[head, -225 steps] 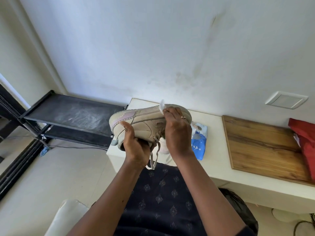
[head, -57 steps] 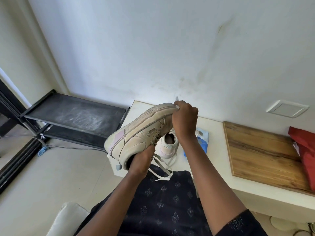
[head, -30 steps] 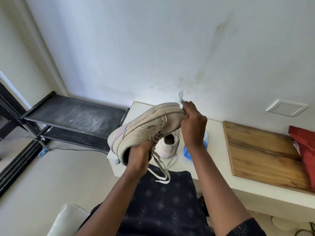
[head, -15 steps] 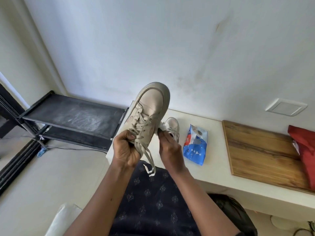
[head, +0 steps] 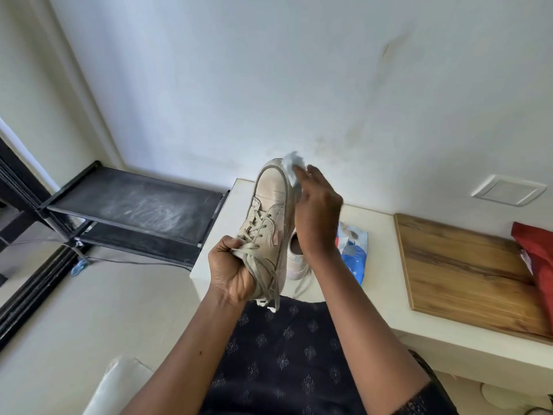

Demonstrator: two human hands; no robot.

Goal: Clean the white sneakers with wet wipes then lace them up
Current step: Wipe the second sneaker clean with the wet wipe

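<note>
The white bench (head: 377, 226) and the wooden board (head: 466, 265) on its right part lie as they did half a second ago. The sneaker (head: 270, 205) you are holding is also much as it was, toe up and away from you, laces (head: 263, 274) facing you.

Your left hand (head: 232, 271) is clenched round the near end of that sneaker, by the heel opening, with the loose lace ends trailing below your fist. Your right hand (head: 317, 214) is what has changed: it was low beside the left one and now reaches up along the sneaker's right side to the toe (it is motion-blurred, so the fingers are hard to read).

That arm now covers things on the bench. The second sneaker (head: 294, 262) shows only as its opening and heel behind your right wrist, and the blue wipes pack (head: 354, 250), in full view before, is partly cut off by it.

The wipe (head: 291, 164) is bunched in your right fingertips, pressed to the right edge of the toe, far above your left hand.
</note>
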